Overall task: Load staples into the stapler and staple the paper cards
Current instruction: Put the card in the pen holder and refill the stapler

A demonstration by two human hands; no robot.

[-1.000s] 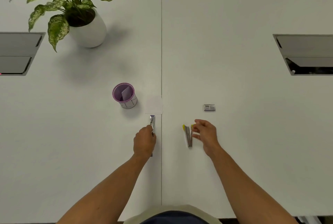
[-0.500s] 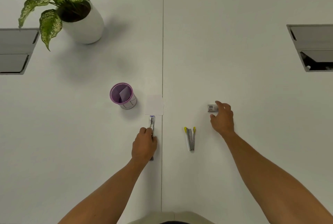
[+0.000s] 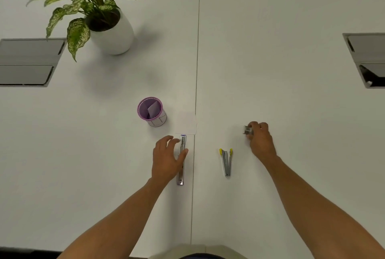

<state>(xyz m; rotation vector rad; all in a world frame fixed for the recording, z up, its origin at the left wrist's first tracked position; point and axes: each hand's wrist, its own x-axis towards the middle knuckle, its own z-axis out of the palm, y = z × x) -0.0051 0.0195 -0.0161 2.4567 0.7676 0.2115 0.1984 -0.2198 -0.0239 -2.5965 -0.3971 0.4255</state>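
Right hand (image 3: 260,140) pinching staple strip (image 3: 248,130), right of table seam. Left hand (image 3: 167,158) spread beside opened stapler (image 3: 182,159), near front edge, below paper card (image 3: 186,123). Advice: steady stapler, align strip with channel, slide in flat.

Two staplers (image 3: 182,160), one cup (image 3: 153,112), one plant (image 3: 91,0), two hands (image 3: 166,158).

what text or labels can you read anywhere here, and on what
None can be read.
Small staple box in the right hand: dark marks on its face, too blurred to read.
Purple cup: only ruled lines on its side, no words.
Stapler by the left hand: no visible marking.
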